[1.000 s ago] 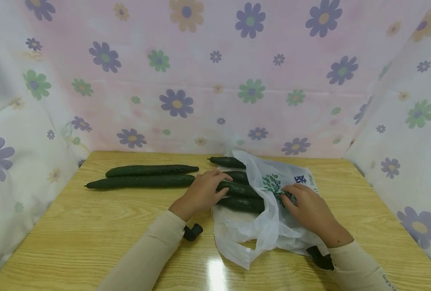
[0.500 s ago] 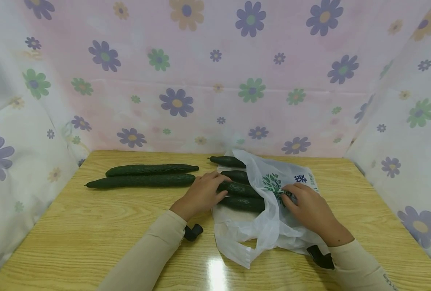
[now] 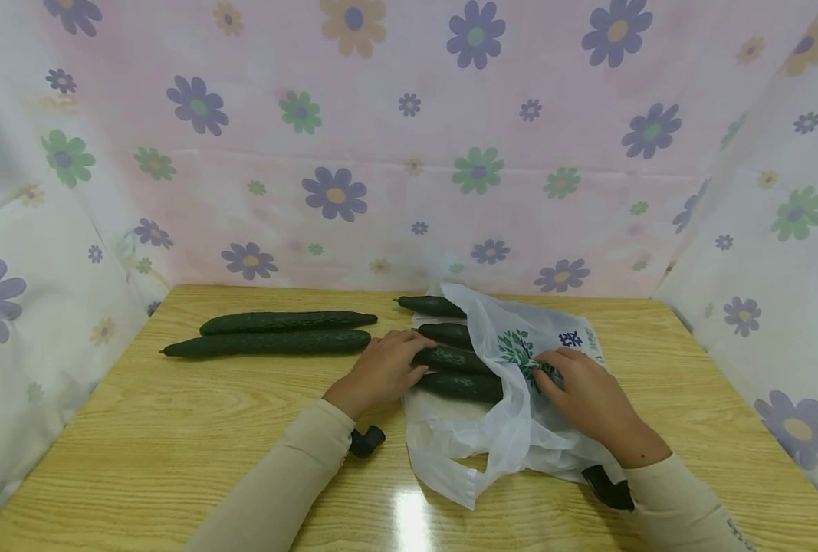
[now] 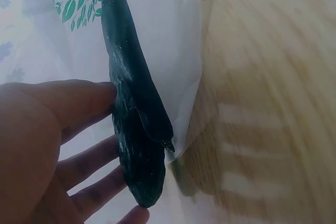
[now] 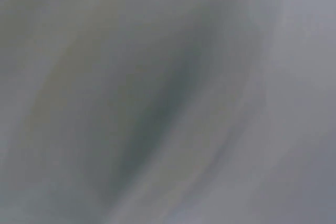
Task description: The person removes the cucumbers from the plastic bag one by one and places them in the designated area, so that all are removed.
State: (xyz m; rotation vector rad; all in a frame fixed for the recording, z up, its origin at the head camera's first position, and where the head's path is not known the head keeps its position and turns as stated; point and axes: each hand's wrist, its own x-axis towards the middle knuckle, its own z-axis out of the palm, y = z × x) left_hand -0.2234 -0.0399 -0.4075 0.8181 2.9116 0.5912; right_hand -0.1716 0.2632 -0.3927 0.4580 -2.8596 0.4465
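Observation:
A white plastic bag (image 3: 471, 452) with a green leaf print lies on the table, its mouth facing left. Several dark green cucumbers (image 3: 464, 387) stick out of that mouth. My left hand (image 3: 384, 368) grips the end of one cucumber (image 3: 453, 358); in the left wrist view the thumb lies against its side, and the other fingers reach behind the cucumber (image 4: 139, 171). Over the printed side, my right hand (image 3: 588, 395) pinches the bag between thumb and fingers. The right wrist view is filled by blurred bag plastic (image 5: 283, 129).
Two more cucumbers (image 3: 271, 343) lie side by side on the wooden table (image 3: 208, 429), left of the bag. A flowered cloth (image 3: 381, 138) hangs at the back and both sides. Black wrist pieces (image 3: 367, 442) sit under both sleeves.
Almost nothing differs. The left hand's fingers have shifted very slightly at the cucumber's end; the right hand, the bag and the cucumbers stay in place.

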